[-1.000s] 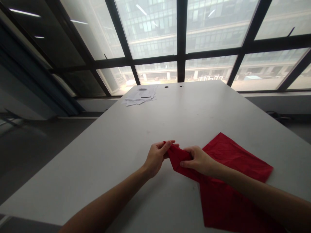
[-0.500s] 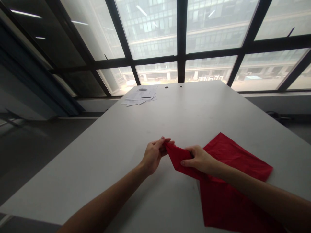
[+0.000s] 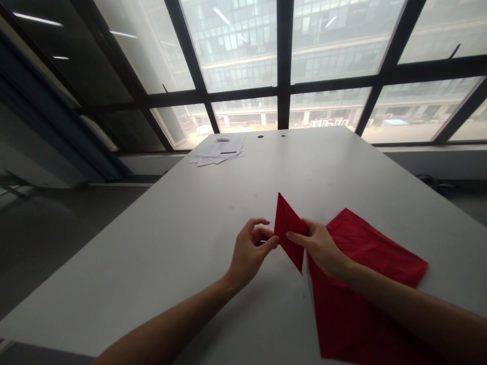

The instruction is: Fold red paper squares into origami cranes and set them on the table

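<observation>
A creased red sheet, thin like plastic or cloth (image 3: 375,248), lies on the white table at the right. Its left end is raised off the table and folded into a flat diamond with pointed top and bottom corners and a crease across it. My right hand (image 3: 321,246) grips the diamond's right side, thumb on the front face, other fingers mostly behind and hidden. At the left corner, my left hand (image 3: 249,248) pinches the edge between thumb and a finger, while its index finger curls above, apart from the sheet. My right hand covers where the diamond joins the rest.
The white table (image 3: 182,233) stretches away toward large windows (image 3: 243,50). Loose papers (image 3: 213,154) with a small dark strip on them lie at its far left. A small round dark spot (image 3: 261,136) shows near the far edge. A blue curtain (image 3: 53,101) hangs at the left.
The folded end has turned from a narrow point facing left to an upright diamond facing me. My left hand has let go of the tip and moved slightly down and right to the diamond's edge.
</observation>
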The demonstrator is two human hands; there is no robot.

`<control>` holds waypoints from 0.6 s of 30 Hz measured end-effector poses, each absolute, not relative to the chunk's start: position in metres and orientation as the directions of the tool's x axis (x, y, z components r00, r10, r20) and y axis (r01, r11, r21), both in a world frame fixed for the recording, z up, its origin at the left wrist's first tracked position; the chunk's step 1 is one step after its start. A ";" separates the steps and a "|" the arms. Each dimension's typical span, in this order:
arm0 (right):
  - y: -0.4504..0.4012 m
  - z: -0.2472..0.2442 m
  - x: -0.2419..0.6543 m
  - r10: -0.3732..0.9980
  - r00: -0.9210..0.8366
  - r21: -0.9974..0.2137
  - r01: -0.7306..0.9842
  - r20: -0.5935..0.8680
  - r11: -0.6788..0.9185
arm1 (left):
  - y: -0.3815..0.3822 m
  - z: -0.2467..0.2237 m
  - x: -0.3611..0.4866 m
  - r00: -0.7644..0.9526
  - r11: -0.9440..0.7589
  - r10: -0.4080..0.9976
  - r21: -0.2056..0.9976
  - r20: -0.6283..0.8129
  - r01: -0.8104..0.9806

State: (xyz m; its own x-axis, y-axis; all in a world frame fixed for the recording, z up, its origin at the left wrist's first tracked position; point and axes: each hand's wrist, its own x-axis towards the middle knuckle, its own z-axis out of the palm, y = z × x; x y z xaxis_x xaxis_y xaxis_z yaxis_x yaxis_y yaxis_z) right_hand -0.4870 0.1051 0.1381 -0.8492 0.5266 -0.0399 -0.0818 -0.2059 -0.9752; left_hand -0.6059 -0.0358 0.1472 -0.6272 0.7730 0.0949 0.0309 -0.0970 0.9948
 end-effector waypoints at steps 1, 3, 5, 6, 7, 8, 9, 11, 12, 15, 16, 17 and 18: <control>0.104 0.138 -0.487 0.538 -0.842 -0.976 -0.091 -0.030 -0.197 | -0.036 0.146 -0.606 -0.637 -0.110 0.761 0.992 0.122 0.059; 0.103 0.138 -0.488 0.556 -0.831 -0.979 -0.109 -0.005 -0.173 | -0.036 0.145 -0.606 -0.639 -0.106 0.755 0.990 0.144 0.098; 0.102 0.138 -0.488 0.578 -0.816 -0.986 -0.119 0.029 -0.118 | -0.035 0.144 -0.606 -0.633 -0.091 0.762 0.991 0.136 0.102; 0.101 0.138 -0.487 0.590 -0.806 -0.990 -0.119 0.052 -0.075 | -0.035 0.143 -0.607 -0.628 -0.087 0.768 0.992 0.126 0.093; 0.101 0.138 -0.487 0.603 -0.794 -0.993 -0.116 0.079 -0.023 | -0.034 0.143 -0.607 -0.623 -0.085 0.774 0.993 0.117 0.080; 0.101 0.137 -0.487 0.617 -0.780 -0.994 -0.107 0.106 0.035 | -0.033 0.143 -0.607 -0.615 -0.086 0.781 0.994 0.110 0.069; 0.100 0.137 -0.486 0.631 -0.764 -0.991 -0.095 0.132 0.093 | -0.033 0.143 -0.607 -0.608 -0.091 0.787 0.994 0.109 0.061; 0.099 0.135 -0.486 0.655 -0.735 -0.980 -0.067 0.176 0.187 | -0.032 0.144 -0.607 -0.602 -0.122 0.787 0.991 0.134 0.062; 0.098 0.134 -0.486 0.664 -0.723 -0.974 -0.059 0.192 0.217 | -0.032 0.144 -0.607 -0.602 -0.139 0.783 0.988 0.154 0.073; 0.097 0.133 -0.486 0.672 -0.710 -0.969 -0.059 0.210 0.240 | -0.031 0.147 -0.607 -0.601 -0.151 0.779 0.983 0.181 0.101; 0.096 0.133 -0.486 0.671 -0.711 -0.968 -0.060 0.212 0.242 | -0.031 0.148 -0.607 -0.596 -0.146 0.785 0.986 0.168 0.086; 0.096 0.132 -0.486 0.670 -0.711 -0.967 -0.060 0.214 0.246 | -0.031 0.150 -0.606 -0.591 -0.140 0.793 0.989 0.145 0.055; 0.096 0.133 -0.485 0.667 -0.712 -0.966 -0.057 0.217 0.253 | -0.031 0.151 -0.606 -0.588 -0.134 0.801 0.991 0.113 0.008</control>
